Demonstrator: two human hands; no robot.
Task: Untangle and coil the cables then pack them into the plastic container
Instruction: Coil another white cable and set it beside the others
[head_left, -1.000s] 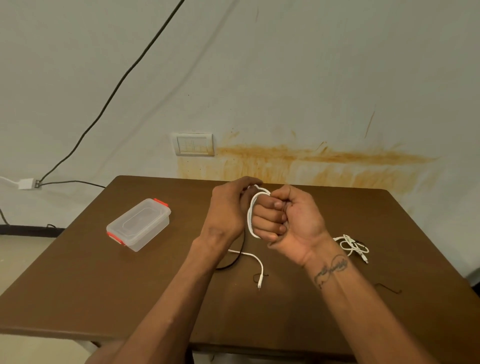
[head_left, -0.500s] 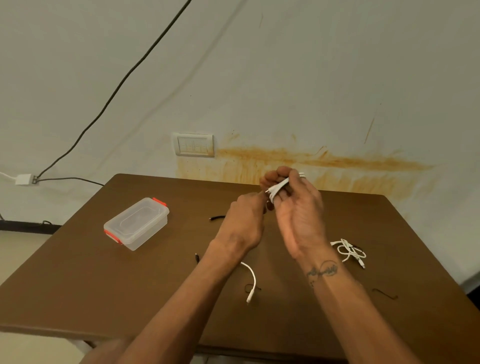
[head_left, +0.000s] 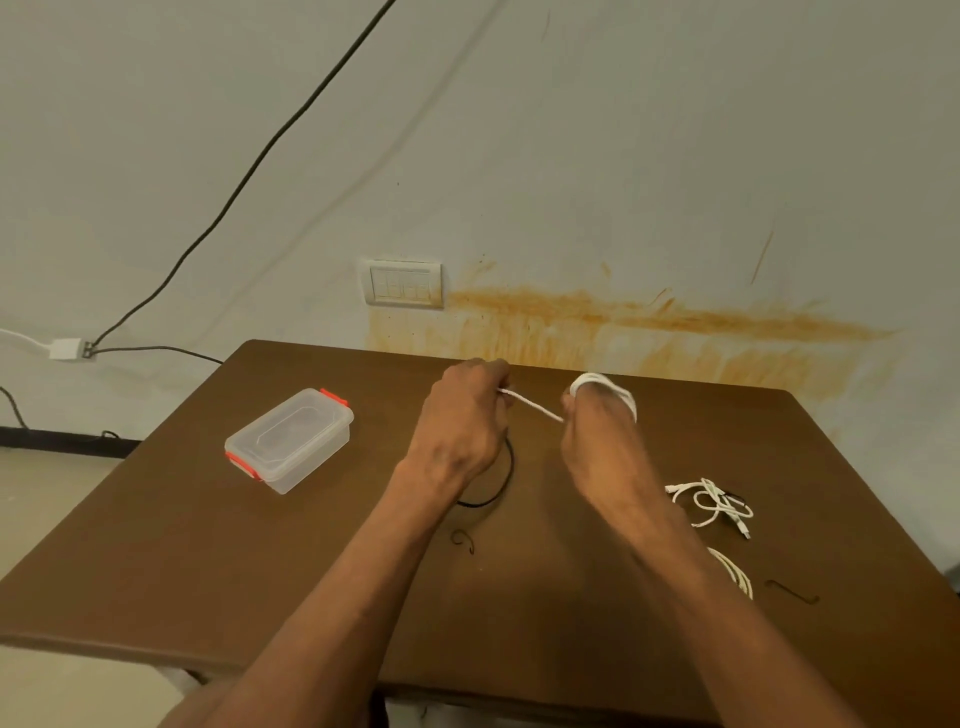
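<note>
1. Nearest to the person, on the right part of the counter (head_left: 156, 571), a piece of white cable (head_left: 735, 574) shows beside the right forearm. A little farther lies a loose white bundle (head_left: 714, 504), not yet coiled, with a dark strand mixed in it.

2. In the middle, a black cable (head_left: 501, 480) curves on the counter under the left wrist. It looks separate from the white one, but the wrist hides part of it.

3. Above the counter, the left hand (head_left: 462, 421) is curled into a fist and pinches the free end of the white cable in hand (head_left: 530, 405). The right hand (head_left: 597, 421) carries the finished turns as a coil (head_left: 608, 389) around its fingers; whether these fingers are spread or pressed together I cannot tell, as they point away from the camera.

4. The relation that matters: the free stretch runs tight between the two hands, its long axis almost left to right, sloping a little down toward the right hand. The coil sits at the far tip of the right hand, so I judge the left hand must bring its end across and around it.

5. Farther left, well apart from both hands, the plastic container (head_left: 288, 439) stands with its lid on, long axis diagonal, the red clips at both ends. The left hand is nearer to it.
</note>
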